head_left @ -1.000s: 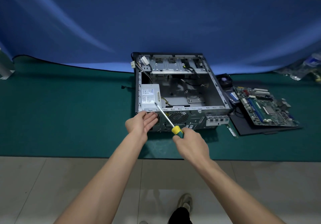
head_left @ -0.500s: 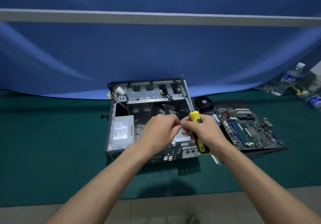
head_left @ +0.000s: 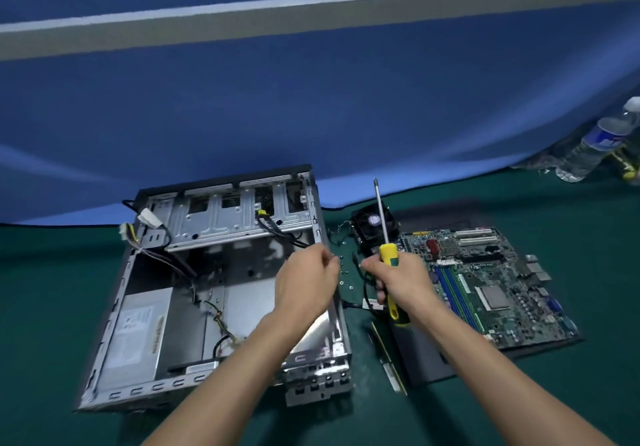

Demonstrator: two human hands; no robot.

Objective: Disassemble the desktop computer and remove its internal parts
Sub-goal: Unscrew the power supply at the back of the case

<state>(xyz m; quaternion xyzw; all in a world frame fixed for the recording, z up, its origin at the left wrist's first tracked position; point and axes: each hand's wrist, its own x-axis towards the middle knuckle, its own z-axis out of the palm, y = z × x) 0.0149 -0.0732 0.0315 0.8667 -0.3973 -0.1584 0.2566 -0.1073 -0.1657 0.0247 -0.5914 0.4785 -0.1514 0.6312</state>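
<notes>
Head view: the open computer case point(head_left: 194, 293) lies on its side on the green mat point(head_left: 52, 307), left of centre in the frame, with the power supply point(head_left: 138, 334) in its lower-left corner. The left hand point(head_left: 306, 286) hovers over the case's right edge, fingertips drawn together (whether they pinch anything I cannot tell). The right hand point(head_left: 398, 281) grips the yellow-handled screwdriver point(head_left: 386, 255), shaft pointing up. The removed motherboard point(head_left: 485, 279) lies at right, with the cooler fan point(head_left: 370, 225) just behind it. Water bottle point(head_left: 592, 144) at far right.
</notes>
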